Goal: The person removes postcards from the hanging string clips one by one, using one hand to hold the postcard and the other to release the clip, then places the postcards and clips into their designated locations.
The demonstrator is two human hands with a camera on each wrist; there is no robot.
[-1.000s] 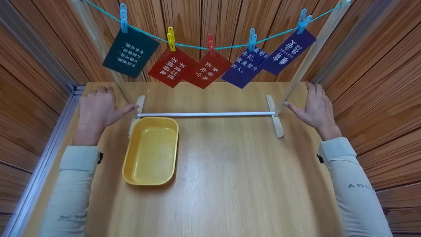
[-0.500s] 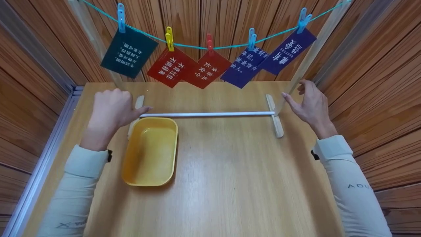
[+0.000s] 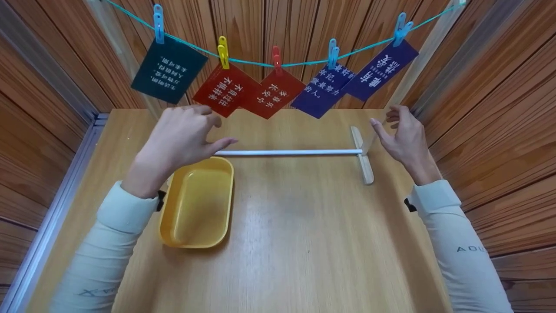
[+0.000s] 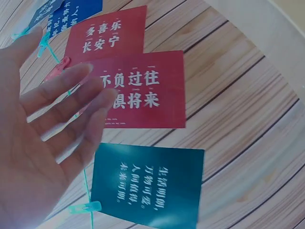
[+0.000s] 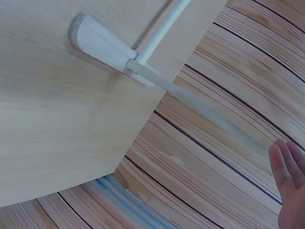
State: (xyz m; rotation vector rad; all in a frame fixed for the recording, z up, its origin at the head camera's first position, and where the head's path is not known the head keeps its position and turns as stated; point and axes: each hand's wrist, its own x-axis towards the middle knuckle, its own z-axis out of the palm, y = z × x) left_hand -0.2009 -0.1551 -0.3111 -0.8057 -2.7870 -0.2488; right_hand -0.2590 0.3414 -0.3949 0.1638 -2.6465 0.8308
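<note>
My left hand hovers over the far end of the yellow tray, fingers loosely bent and holding nothing. In the left wrist view its spread fingers overlap the red cards, with the dark green card beside them. Beside the right wooden post is my right hand, thumb apart from relaxed fingers. A green string carries the green card, red cards and purple cards, held by blue, yellow and red clothespins.
A white rod joins the stand's feet; the right wooden foot shows, while my left hand hides most of the left one. Wood-panelled walls border the table at the back and sides.
My left hand has left the left post, moving right across the stand's left foot to above the tray. My right hand has shifted slightly left, its fingers bending more.
</note>
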